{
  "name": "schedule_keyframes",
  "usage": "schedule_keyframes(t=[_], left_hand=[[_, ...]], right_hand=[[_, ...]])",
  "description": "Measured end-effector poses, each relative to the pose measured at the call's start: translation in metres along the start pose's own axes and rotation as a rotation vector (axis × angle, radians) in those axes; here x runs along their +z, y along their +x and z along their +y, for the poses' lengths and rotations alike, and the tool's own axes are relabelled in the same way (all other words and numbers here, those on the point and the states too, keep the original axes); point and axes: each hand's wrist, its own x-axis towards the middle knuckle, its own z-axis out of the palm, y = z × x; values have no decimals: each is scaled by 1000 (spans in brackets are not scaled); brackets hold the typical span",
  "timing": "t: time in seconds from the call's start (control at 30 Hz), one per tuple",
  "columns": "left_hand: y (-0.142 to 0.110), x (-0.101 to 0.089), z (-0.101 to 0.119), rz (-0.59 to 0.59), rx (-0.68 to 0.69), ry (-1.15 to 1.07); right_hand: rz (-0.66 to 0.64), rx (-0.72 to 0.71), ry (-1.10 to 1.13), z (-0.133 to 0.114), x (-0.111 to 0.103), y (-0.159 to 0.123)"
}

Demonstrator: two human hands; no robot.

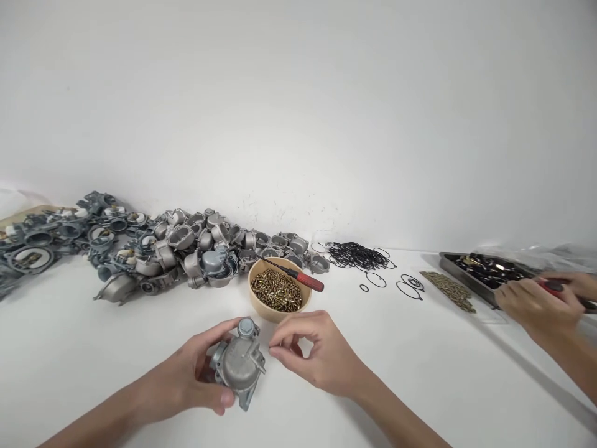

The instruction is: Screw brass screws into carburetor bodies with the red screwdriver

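My left hand (189,373) grips a grey metal carburetor body (239,362) just above the white table, fingers wrapped round its left side. My right hand (317,354) hovers right beside it with thumb and forefinger pinched together near the part's right edge; whatever is in the pinch is too small to make out. Just behind both hands stands a tan bowl (261,308) full of small brass screws (277,291). A red-handled screwdriver (298,278) lies across the bowl's rim.
A long heap of grey carburetor parts (177,249) lines the wall at left. Black rubber O-rings (357,256) lie at centre right, then a patch of brass bits (450,291) and a dark tray (485,270). Another person's hands (541,305) work at the right edge.
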Motion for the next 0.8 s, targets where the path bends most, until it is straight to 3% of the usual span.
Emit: schedule_keyframes(t=[0.1, 0.3, 0.8], left_hand=[[1, -1, -2, -5, 32, -20], [2, -5, -8, 16, 64, -34], [2, -6, -5, 23, 78, 8]], right_hand=[[49, 88, 166, 0, 9, 0], [31, 75, 138, 6, 17, -1], [39, -353, -224, 2, 16, -3]])
